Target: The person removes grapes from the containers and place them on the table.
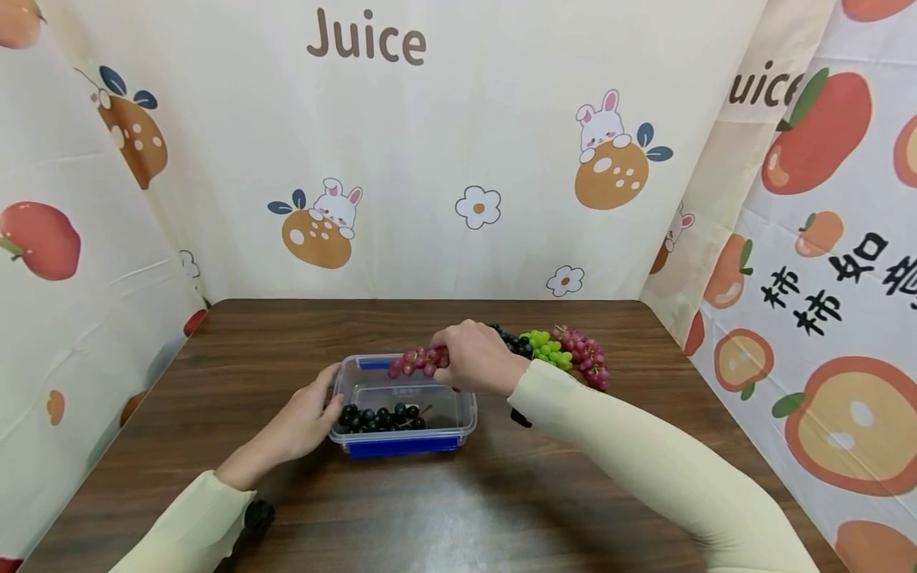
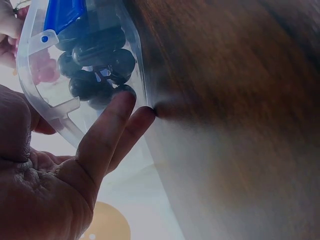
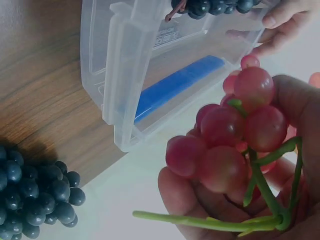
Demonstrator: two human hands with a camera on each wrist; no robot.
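Observation:
A clear plastic food container [image 1: 466, 410] with blue side clips stands lidless on the table. My left hand [image 1: 306, 414] holds its left end, thumb at the rim and fingers against the outer wall. Black grapes [image 1: 380, 418] lie inside along the near side. Over the container's far right part, my right hand [image 1: 476, 358] holds a bunch of red grapes [image 3: 222, 127]. Its green stem [image 3: 200, 221] shows in the right wrist view, and the grapes hang above the container floor.
To the right of the container lie more black grapes [image 1: 521, 344], a green bunch [image 1: 548, 350] and another red bunch [image 1: 586, 356], side by side. The wooden table [image 1: 444, 509] meets a fruit-print cloth [image 1: 430, 159] at its back edge.

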